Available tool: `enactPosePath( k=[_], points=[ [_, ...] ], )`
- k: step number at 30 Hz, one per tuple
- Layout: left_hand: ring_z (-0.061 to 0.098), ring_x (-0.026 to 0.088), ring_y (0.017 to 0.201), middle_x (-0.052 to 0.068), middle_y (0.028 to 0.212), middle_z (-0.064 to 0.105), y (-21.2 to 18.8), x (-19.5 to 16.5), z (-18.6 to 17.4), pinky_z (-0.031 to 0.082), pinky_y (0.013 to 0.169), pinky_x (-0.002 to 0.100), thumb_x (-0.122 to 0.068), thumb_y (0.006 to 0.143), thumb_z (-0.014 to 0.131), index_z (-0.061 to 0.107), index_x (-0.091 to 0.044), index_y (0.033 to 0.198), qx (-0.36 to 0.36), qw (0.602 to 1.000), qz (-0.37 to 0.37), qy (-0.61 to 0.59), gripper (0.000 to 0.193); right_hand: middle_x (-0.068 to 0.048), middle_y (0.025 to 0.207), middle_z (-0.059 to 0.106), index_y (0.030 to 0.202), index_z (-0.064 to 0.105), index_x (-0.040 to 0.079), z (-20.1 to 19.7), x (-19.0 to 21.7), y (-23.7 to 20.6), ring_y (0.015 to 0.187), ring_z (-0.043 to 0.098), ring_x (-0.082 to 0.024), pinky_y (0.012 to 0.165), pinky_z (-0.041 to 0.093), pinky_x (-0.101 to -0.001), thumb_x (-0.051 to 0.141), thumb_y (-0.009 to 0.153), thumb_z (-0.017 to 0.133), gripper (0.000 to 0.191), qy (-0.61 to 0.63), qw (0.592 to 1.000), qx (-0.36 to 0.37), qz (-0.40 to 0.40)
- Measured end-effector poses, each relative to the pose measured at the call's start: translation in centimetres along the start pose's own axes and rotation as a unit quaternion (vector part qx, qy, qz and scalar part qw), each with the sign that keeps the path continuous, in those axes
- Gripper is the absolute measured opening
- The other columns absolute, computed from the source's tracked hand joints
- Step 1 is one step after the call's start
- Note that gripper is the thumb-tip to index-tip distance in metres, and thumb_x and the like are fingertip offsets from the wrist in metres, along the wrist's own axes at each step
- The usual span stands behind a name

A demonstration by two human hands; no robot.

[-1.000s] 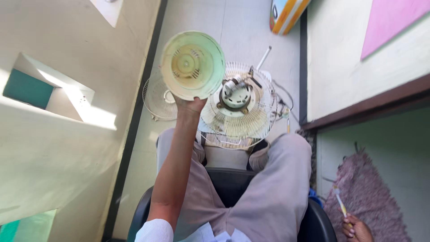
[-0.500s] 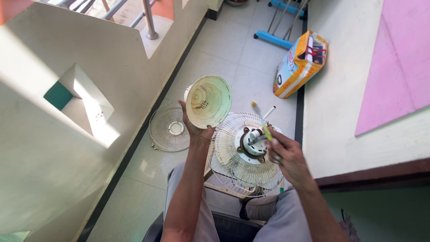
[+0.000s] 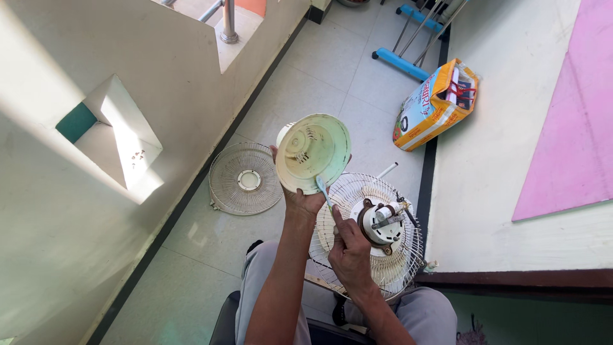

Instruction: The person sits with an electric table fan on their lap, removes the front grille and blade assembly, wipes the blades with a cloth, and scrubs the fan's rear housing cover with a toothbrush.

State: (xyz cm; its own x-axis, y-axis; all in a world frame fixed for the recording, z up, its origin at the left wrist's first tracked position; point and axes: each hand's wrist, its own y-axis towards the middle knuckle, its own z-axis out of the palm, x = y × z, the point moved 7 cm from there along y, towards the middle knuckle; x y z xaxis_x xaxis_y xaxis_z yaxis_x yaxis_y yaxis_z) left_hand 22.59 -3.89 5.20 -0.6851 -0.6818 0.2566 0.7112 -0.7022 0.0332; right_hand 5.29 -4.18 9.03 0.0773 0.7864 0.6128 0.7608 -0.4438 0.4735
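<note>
Sitting over a pale tiled floor (image 3: 191, 255) that fills the middle of the frame, the person works between a cream wall on the left and a raised white ledge (image 3: 498, 191) on the right. Lower centre, a round white wire fan guard with the bare motor at its hub (image 3: 377, 230) rests on the person's lap. A second round wire fan grille (image 3: 244, 178) lies flat on the floor at centre left, well apart from the hands. An orange and white printed bag (image 3: 434, 105) leans against the ledge in the upper right, with a blue stand (image 3: 402, 61) beyond it.

At centre, the left hand (image 3: 300, 199) is clenched around the lower edge of a pale green round plastic motor cover (image 3: 313, 153), held up with its hollow side towards the camera. The right hand (image 3: 348, 246) grips a small light blue toothbrush (image 3: 323, 188), its head touching the cover's lower rim.

Judging by this, the step in hand is brushing dirt off the cover; the next move seems to call for turning the cover in the left hand so the bristles reach a fresh stretch of rim and the vent slots
</note>
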Motion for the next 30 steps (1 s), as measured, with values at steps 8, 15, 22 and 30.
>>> enactPosePath(
  k=[8,15,22,30],
  points=[
    [0.063,0.027,0.118,0.010,0.130,0.066,-2.8,6.2,2.9,0.056,0.099,0.048,-0.062,0.096,0.055,0.061,-0.011,0.136,0.007,0.993,-0.108,0.044,0.065,-0.009,0.089,0.061,0.147,0.057,0.015,-5.4,0.8,-2.9,0.070,0.060,-0.015,0.062,0.052,-0.0303,-0.015,0.084,0.053,0.069,-0.035,0.997,-0.068,-0.003],
    [0.064,0.025,0.117,0.008,0.130,0.066,-3.8,9.1,3.6,0.056,0.100,0.049,-0.060,0.098,0.054,0.060,-0.013,0.137,0.006,0.988,-0.143,0.062,0.061,-0.006,0.081,0.060,0.146,0.058,0.015,-8.4,-0.9,-4.6,0.060,0.055,-0.014,0.054,0.047,-0.0306,-0.013,0.090,0.056,0.063,-0.072,0.987,-0.120,0.074],
    [0.064,0.029,0.118,0.014,0.133,0.066,-3.2,9.8,1.8,0.057,0.099,0.048,-0.061,0.104,0.054,0.059,-0.005,0.143,0.023,0.988,-0.124,0.092,0.068,-0.006,0.079,0.062,0.143,0.060,0.016,-7.8,-2.5,-6.4,0.061,0.058,-0.013,0.052,0.051,-0.0301,-0.014,0.089,0.057,0.062,-0.056,0.985,-0.083,0.139],
    [0.065,0.028,0.117,0.013,0.131,0.066,-2.9,10.4,0.1,0.057,0.099,0.048,-0.059,0.101,0.056,0.060,-0.008,0.140,0.013,0.986,-0.128,0.102,0.065,-0.009,0.083,0.063,0.142,0.062,0.012,-7.9,-1.8,-6.2,0.064,0.059,-0.015,0.059,0.052,-0.0313,-0.015,0.085,0.054,0.063,-0.058,0.989,-0.073,0.112]
  ],
)
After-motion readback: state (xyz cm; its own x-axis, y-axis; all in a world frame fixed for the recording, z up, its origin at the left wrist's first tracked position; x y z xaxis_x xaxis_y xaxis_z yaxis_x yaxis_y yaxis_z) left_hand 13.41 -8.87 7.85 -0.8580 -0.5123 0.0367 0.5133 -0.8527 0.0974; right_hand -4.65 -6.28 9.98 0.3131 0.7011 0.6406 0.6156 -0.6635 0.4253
